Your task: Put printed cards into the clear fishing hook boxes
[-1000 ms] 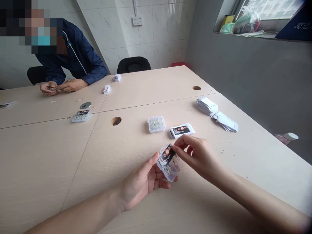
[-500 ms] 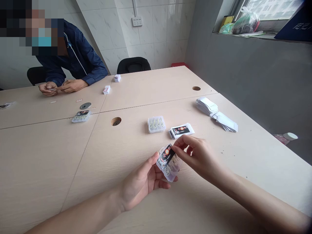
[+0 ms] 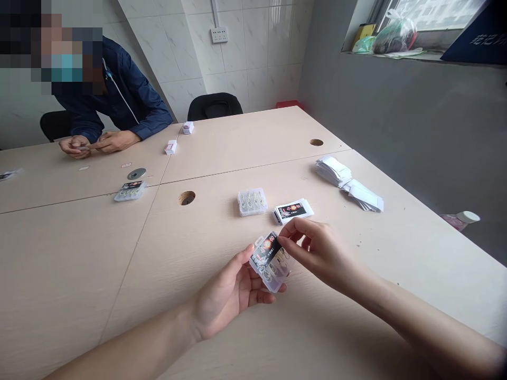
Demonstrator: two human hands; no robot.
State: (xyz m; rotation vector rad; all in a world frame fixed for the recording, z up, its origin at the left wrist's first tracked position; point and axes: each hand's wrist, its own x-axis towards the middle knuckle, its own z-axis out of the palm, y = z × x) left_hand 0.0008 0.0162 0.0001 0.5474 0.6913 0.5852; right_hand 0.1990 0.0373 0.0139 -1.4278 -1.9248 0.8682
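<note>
Tilted in my left hand [image 3: 224, 298] is a clear plastic box of fish hooks [image 3: 276, 284], with the thumb on its left edge and the fingers beneath. A black printed label [image 3: 266, 250] lies across the upper part of its lid. My right hand [image 3: 322, 250] pinches the label's upper right corner between thumb and forefinger. Metal hooks show through the clear plastic below the label. Just beyond my hands lie a second clear hook box [image 3: 252, 202], without a label on top, and a stack of label sheets [image 3: 293, 210] with a black label uppermost.
White paper slips [image 3: 335, 171] lie fanned out at the right. A labelled hook box [image 3: 130, 191] sits to the left, near a cable hole [image 3: 187, 198]. Across the table [image 3: 237, 137] a person in a blue jacket [image 3: 122, 79] holds something small. Small white card stacks [image 3: 170, 147] stand nearby.
The view has shifted slightly. My hands keep the same hold on the box and the label corner, with hardly any movement.
</note>
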